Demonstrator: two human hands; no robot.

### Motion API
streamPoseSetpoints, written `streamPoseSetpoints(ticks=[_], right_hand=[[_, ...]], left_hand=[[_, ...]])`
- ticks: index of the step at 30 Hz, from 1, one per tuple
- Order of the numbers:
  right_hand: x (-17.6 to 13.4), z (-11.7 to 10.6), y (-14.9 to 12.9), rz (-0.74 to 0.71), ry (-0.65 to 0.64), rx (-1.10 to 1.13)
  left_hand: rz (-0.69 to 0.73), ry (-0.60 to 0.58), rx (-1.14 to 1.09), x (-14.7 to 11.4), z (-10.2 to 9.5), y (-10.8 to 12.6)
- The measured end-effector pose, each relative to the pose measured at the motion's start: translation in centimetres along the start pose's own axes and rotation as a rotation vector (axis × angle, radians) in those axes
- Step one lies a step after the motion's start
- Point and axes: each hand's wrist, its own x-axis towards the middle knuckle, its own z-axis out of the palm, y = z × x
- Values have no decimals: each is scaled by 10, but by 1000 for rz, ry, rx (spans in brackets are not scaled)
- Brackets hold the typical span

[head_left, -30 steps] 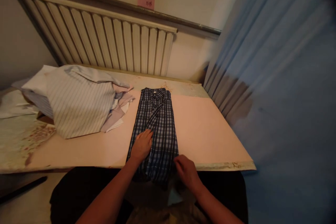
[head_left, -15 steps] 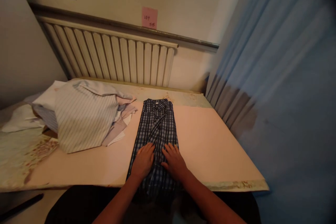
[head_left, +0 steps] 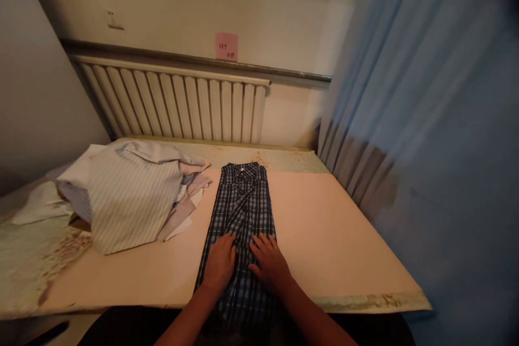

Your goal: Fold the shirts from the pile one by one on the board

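Note:
A dark blue plaid shirt (head_left: pixel 247 211) lies folded into a long narrow strip, its collar at the far end and its near end reaching past the table's front edge. My left hand (head_left: pixel 221 260) rests palm down on the left part of the shirt, fingers stretched out. On the right part lies my right hand (head_left: pixel 268 264), also flat with its fingers spread. Neither hand grips the cloth. Some diagonal creases run across the shirt's middle.
A heap of light clothes, a striped shirt (head_left: pixel 133 200) on top, lies at the left. A pale pink sheet (head_left: pixel 324 227) covers much of the table. Behind stands a radiator (head_left: pixel 182 102) under a pink note (head_left: pixel 226 46). A blue curtain (head_left: pixel 425 146) hangs at the right.
The camera view has tilted up slightly, so the scene sits lower in the picture. Both hands stay flat on the shirt in nearly the same place.

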Motion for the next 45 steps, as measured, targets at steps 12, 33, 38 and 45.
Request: streamPoseSetpoints(ticks=[12,33,38,45], right_hand=[[-5,-1,-1,-26,172,13],[-5,10,1,26,250,-11],[-5,10,2,21,220,-38],[-4,7,2,8,192,-20]], left_hand=[[-460,-338,-86,20,-12,44],[-279,-325,278,-3,-26,53],[22,-215,295,2,-12,54],[258,-295,247,-5,13,28]])
